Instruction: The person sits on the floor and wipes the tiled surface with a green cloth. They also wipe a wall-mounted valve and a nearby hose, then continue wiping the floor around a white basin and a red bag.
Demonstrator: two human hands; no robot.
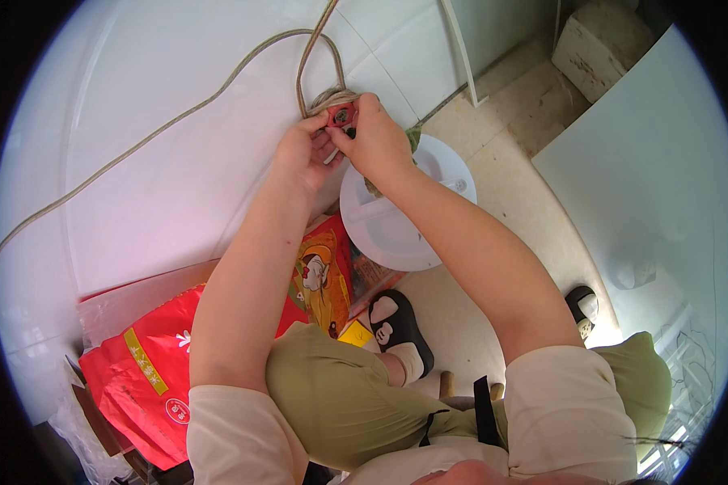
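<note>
Both hands meet at a small red part (341,115) with a dark round centre, close to the white tiled wall. My left hand (309,148) pinches its left side with thumb and fingers. On the other side my right hand (373,136) grips its right edge, the thumb below it. Coiled cord (333,97) lies directly behind the red part, and a long cord (218,91) runs from there across the wall. Something small and dark shows between the hands; what it is cannot be told.
A white round plastic lid or tray (388,236) with withered leaves lies below my right forearm. Red printed bags (151,364) stand at lower left. A glossy pale panel (631,182) curves along the right, and a stained block (600,48) sits at upper right.
</note>
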